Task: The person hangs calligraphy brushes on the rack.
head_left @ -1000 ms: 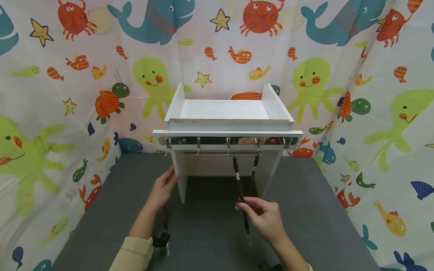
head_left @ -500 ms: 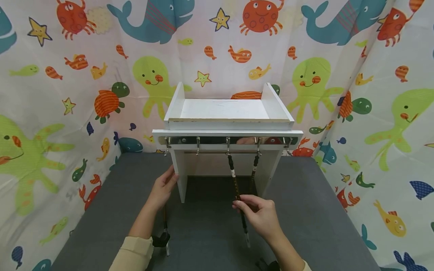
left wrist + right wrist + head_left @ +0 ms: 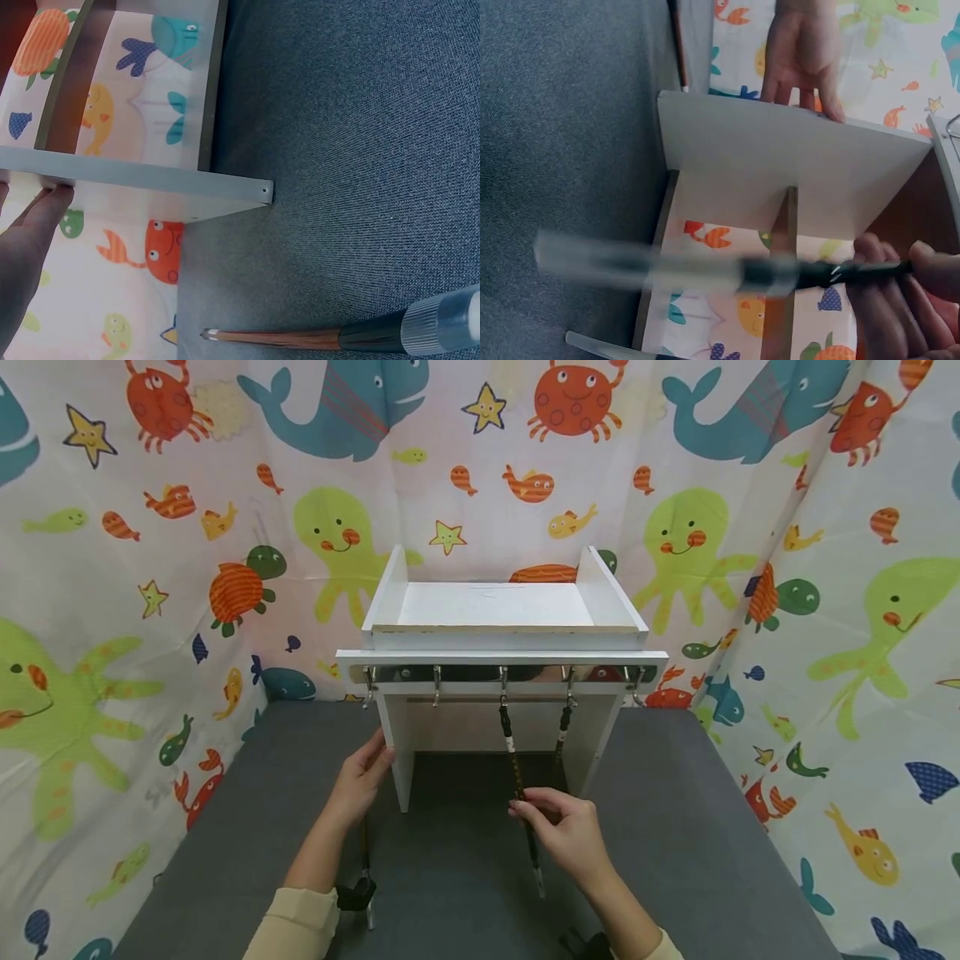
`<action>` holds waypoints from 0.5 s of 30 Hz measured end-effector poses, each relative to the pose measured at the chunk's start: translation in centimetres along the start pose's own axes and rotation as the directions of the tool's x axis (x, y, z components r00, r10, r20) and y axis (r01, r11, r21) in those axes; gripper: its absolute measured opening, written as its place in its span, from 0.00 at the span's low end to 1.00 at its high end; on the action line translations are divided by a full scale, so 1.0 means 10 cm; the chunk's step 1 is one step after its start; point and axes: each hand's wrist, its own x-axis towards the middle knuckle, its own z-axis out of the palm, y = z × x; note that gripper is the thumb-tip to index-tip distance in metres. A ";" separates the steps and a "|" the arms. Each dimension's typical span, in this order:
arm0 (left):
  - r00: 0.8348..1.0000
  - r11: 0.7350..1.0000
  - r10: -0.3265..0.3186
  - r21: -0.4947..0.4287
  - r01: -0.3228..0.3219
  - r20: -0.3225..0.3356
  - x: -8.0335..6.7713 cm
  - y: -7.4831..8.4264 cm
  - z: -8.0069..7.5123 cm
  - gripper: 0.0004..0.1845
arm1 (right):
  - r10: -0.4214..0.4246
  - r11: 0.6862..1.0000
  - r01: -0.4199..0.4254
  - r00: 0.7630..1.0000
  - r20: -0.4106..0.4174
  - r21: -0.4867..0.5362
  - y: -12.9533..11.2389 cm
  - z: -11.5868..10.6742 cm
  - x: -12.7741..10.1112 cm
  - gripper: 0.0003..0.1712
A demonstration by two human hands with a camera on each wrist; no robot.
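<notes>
With thumb and fingers, my right hand (image 3: pixel 566 831) pinches the dark shaft of a calligraphy brush (image 3: pixel 512 756), its clear cap pointing down. The top of this brush meets the middle hook (image 3: pixel 503 685) of the rack; whether its loop sits fully on the hook is too small to tell. A second calligraphy brush (image 3: pixel 564 727) hangs from the hook to the right. My left hand (image 3: pixel 360 781) rests its fingers against the outside of the left panel of the white shelf (image 3: pixel 393 752). A third brush (image 3: pixel 277 339), brown-handled with a clear cap, lies on the table near my left wrist.
The white shelf has an upper tray (image 3: pixel 495 606) and a front rail (image 3: pixel 487 657) with several metal hooks. Grey cloth (image 3: pixel 675 843) covers the table. A curtain (image 3: pixel 480 460) printed with sea animals stands behind and at both sides.
My right hand has shifted left with the brush, whose top is now right under the middle hook. The brush's lower end swings left as well. The left hand stays on the panel.
</notes>
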 end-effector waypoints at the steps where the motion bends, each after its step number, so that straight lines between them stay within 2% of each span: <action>1: 1.000 1.000 -0.005 0.002 0.005 -0.002 0.00 0.00 0.00 0.33 | 0.004 1.000 -0.004 1.000 -0.007 -0.018 0.02 0.01 0.00 0.08; 9: 1.000 1.000 -0.014 -0.003 0.014 -0.002 -0.02 -0.02 0.00 0.34 | 0.074 0.988 -0.078 0.997 -0.033 -0.135 0.11 0.05 0.01 0.11; 15: 1.000 1.000 -0.004 -0.010 0.004 0.008 0.00 -0.01 0.00 0.33 | 0.095 0.973 -0.107 0.993 -0.067 -0.205 0.06 -0.04 0.01 0.13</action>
